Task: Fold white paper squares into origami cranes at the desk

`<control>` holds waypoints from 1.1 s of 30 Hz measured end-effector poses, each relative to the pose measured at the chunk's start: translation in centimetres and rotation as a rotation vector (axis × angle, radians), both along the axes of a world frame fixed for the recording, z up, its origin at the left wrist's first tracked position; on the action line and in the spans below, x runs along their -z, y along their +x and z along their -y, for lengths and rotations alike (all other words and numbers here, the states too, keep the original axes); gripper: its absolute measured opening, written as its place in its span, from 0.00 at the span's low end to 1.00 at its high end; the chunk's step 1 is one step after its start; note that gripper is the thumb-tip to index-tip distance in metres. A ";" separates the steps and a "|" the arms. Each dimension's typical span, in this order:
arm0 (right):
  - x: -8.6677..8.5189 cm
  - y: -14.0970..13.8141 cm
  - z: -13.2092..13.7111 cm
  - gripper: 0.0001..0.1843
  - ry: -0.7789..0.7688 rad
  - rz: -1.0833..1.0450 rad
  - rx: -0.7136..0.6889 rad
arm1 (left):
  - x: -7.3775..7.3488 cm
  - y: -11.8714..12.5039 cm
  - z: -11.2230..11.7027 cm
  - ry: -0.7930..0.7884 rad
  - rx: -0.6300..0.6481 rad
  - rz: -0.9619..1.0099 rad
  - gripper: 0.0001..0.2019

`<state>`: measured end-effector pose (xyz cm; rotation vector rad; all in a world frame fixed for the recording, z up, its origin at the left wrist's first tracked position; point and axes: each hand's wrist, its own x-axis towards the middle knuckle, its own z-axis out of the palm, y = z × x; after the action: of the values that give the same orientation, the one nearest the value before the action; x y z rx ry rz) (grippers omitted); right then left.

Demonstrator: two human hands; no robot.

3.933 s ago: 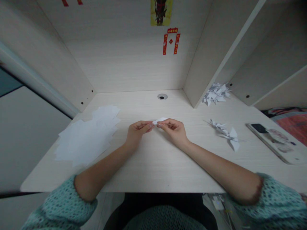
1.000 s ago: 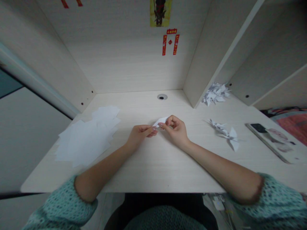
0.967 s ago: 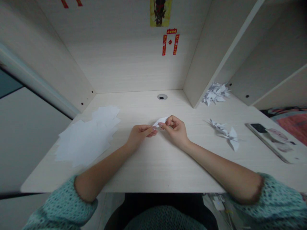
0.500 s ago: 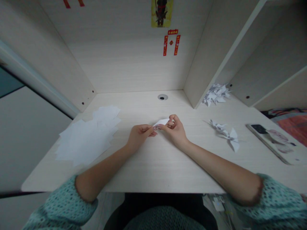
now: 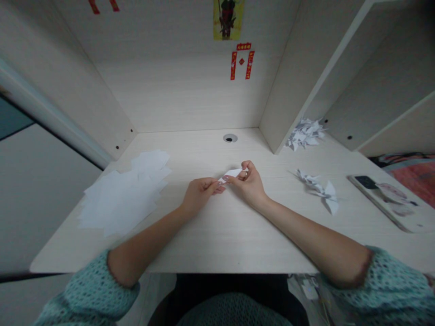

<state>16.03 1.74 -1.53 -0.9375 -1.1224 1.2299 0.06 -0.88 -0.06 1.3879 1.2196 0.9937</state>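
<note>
A small folded piece of white paper (image 5: 234, 172) is held between my two hands over the middle of the desk. My left hand (image 5: 201, 192) pinches its lower left end with thumb and fingers. At its right side my right hand (image 5: 250, 184) grips it, the thumb lying on the paper close to the left thumb and a ring on one finger. The exact folds are partly hidden by the fingers. Right of my hands lie several folded paper cranes (image 5: 317, 188), bunched in a row. Loose white paper sheets (image 5: 125, 192) spread in an overlapping pile to the left.
A heap of folded white paper pieces (image 5: 306, 133) sits behind the upright divider (image 5: 288, 90). At the right lies a phone (image 5: 384, 201) in a patterned case, near a reddish cloth (image 5: 416, 179). A round cable hole (image 5: 230, 138) is at the desk's back.
Both hands have shifted very slightly to the right with the folded paper. A little more of the paper shows between the thumbs and right fingers.
</note>
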 end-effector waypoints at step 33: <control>-0.4 -0.1 0.3 0.32 -0.015 0.061 -0.078 | 0.4 -0.6 -0.3 0.001 0.062 -0.074 0.13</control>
<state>15.97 1.49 -1.08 -0.9554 -1.2094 1.2816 -0.51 -0.54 -0.48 1.4657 1.2230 0.9073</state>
